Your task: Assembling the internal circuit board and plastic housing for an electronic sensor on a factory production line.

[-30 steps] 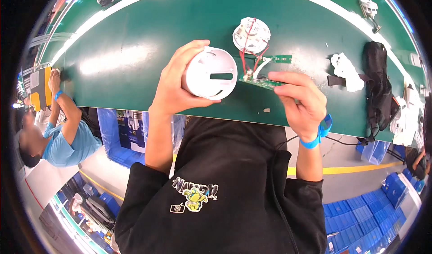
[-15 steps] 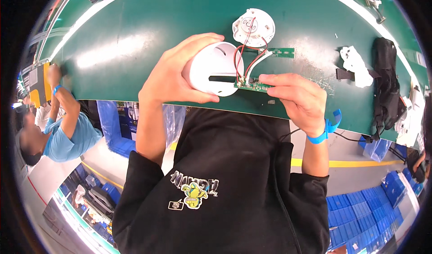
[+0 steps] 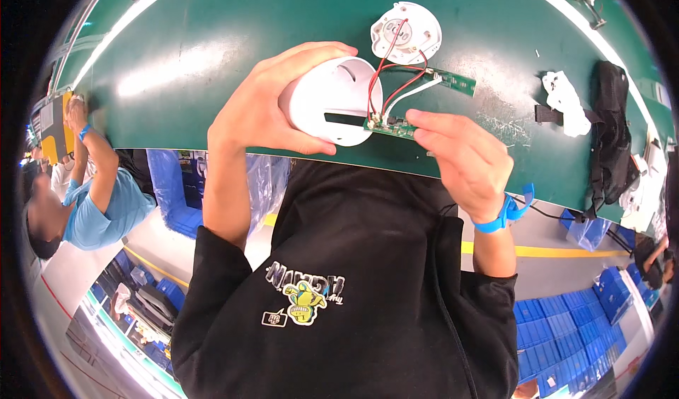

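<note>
My left hand [image 3: 272, 102] is wrapped round a white cylindrical housing [image 3: 311, 101] that lies tilted, its slotted end facing right. Between the fingers and thumb of my right hand [image 3: 463, 148] is a narrow green circuit board [image 3: 387, 127]. The board's left end sits at the housing's dark slot; whether it reaches inside I cannot tell. Red, black and white wires [image 3: 404, 96] run from it to a second green circuit board [image 3: 456, 82] on the table and to a round white cap [image 3: 411, 35] with a speaker-like disc. My right fingers cover the board's right end.
On the green table [image 3: 212, 31], a crumpled white cloth-like bundle [image 3: 564, 101] and a black strap or pouch [image 3: 610, 109] lie at the right. A person in a blue shirt [image 3: 117, 204] works at the left. Blue bins [image 3: 566, 335] stand on the floor at lower right.
The housing and both hands have shifted slightly within the view. The round cap and second board now appear a little further right, and the second board has turned slightly.
</note>
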The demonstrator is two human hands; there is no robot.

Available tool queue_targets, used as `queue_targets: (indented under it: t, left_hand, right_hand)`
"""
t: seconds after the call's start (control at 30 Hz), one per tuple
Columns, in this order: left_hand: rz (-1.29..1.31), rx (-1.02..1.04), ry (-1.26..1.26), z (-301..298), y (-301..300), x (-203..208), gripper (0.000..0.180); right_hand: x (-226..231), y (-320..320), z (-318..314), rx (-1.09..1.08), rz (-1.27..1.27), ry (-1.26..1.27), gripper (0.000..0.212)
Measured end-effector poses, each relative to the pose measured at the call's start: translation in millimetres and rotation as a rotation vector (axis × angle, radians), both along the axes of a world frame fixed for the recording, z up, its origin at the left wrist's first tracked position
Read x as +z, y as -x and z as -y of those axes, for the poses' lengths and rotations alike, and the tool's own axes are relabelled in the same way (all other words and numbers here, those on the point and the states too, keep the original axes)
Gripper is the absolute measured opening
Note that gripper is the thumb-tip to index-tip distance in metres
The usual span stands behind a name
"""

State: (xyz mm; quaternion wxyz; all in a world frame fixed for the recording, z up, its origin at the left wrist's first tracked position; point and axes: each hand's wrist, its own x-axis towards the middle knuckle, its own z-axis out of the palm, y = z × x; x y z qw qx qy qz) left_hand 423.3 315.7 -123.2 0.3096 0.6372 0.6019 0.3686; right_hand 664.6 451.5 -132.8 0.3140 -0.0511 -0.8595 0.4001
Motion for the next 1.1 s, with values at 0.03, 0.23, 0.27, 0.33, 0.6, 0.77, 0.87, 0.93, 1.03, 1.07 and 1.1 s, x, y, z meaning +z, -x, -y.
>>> queue_targets:
  t: [0.03, 0.23, 0.27, 0.33, 0.6, 0.77, 0.87, 0.93, 1.03, 1.07, 1.1]
  left_hand:
    - [0.002, 0.001, 0.001, 0, 0, 1, 0.089]
    - [-0.136, -0.006, 0.004, 1, -1, 5, 0.088]
    - [-0.128, -0.02, -0.035, 0, -2, 6, 0.087]
    - [-0.113, -0.045, -0.079, -5, -5, 4, 0.086]
    - [-0.073, -0.024, -0.002, -3, -6, 5, 0.085]
    - [-0.083, -0.028, 0.015, -5, -12, 6, 0.084]
    - [-0.113, 0.001, -0.032, -7, -17, 6, 0.083]
    - [-0.136, 0.008, -0.052, -8, -23, 10, 0.082]
    - [-0.182, 0.035, 0.027, -10, -31, 16, 0.083]
    - [-0.244, 0.039, 0.034, -9, -31, 13, 0.083]
    - [-0.31, 0.049, 0.041, -7, -29, 11, 0.083]
  right_hand:
    - [1, 0, 3, -0.015, 0.002, -0.048, 0.019]
    - [-3, 1, 14, 0.019, 0.018, -0.088, 0.02]
    - [-7, 1, 12, 0.037, 0.023, -0.032, 0.018]
    - [-13, 6, 11, 0.092, 0.067, 0.001, 0.023]
    - [-12, -8, 17, 0.046, 0.203, 0.56, 0.025]
    - [-14, 2, 17, 0.036, 0.36, 0.762, 0.021]
    - [-14, 18, 11, -0.055, 0.486, 1.19, 0.02]
    - [-27, 23, 7, -0.097, 0.53, 0.905, 0.031]
    - [-25, 23, 11, -0.164, 0.549, 0.873, 0.036]
    - [-23, 21, 14, -0.211, 0.548, 0.834, 0.036]
    - [-25, 18, 18, -0.264, 0.512, 0.791, 0.036]
